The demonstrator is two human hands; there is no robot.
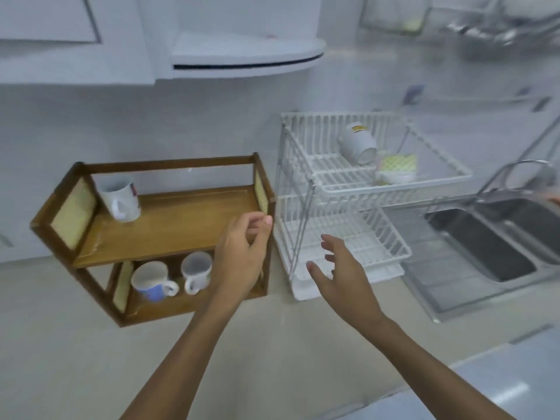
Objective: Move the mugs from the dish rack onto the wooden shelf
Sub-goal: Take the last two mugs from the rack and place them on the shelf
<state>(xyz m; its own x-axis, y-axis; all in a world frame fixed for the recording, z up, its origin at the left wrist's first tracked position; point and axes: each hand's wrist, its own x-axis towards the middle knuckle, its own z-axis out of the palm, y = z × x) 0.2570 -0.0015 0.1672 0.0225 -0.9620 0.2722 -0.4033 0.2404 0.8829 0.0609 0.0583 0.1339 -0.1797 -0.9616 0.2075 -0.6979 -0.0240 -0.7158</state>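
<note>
A white two-tier dish rack (391,189) stands on the counter at centre right. One white mug (359,145) lies tilted on its upper tier. The wooden shelf (169,225) stands to the rack's left. A white mug (121,198) stands on its top board, and a blue-and-white mug (151,281) and a white mug (197,272) sit on its lower board. My left hand (242,256) hovers in front of the shelf's right end, fingers loosely curled, holding nothing. My right hand (342,277) is spread open before the rack's lower tier, empty.
A yellow-green sponge and a small white dish (395,169) lie on the rack's upper tier beside the mug. A steel sink (491,237) with a faucet is at the right. White wall cabinets (242,56) hang above. The beige counter (91,359) spreads in front.
</note>
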